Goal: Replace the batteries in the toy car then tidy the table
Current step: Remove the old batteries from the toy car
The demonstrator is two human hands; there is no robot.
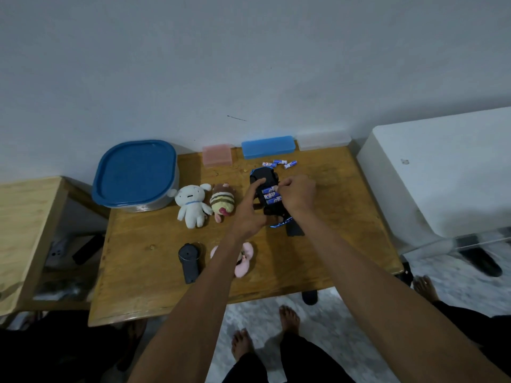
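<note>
A black and blue toy car (pixel 261 178) lies upside down on the wooden table (pixel 345 205), its battery bay uncovered. Three blue and white batteries (pixel 271 195) sit side by side in the bay. My left hand (pixel 250 210) grips the car's left side, thumb on the underside. My right hand (pixel 297 193) pinches the end of the top battery in the bay. Three loose batteries (pixel 279 163) lie behind the car. A flat black battery cover (pixel 294 229) lies by the car's near end.
A big grey tub with a blue lid (pixel 135 175) stands at the back left. Pink (pixel 217 155), blue (pixel 267 147) and clear (pixel 323 139) boxes line the wall. White (pixel 190 203), striped (pixel 223 201) and pink (pixel 244 258) plush toys and a black remote (pixel 189 258) lie left of the car.
</note>
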